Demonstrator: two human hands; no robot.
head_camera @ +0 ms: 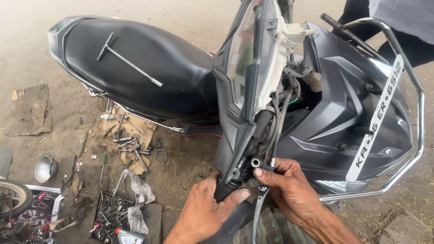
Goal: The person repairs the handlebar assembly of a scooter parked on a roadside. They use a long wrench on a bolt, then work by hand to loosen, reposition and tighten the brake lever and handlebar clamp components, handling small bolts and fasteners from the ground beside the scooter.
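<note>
A dark grey scooter (343,113) stands before me with its headlight housing (244,68) opened and cables (282,108) hanging out. My left hand (205,208) wraps around the black handlebar grip (222,190). My right hand (291,190) holds the brake lever bracket (253,165) at the grip's inner end, thumb pressed against it. The silver brake lever (257,212) hangs down between my hands.
A T-handle wrench (126,58) lies on the black seat (135,68). Loose tools (131,144) on cardboard, a tool tray (110,212), a rag, a metal bowl (45,168) and a bottle sit on the ground at left. A chrome guard (418,113) rings the front. Another person stands at top right.
</note>
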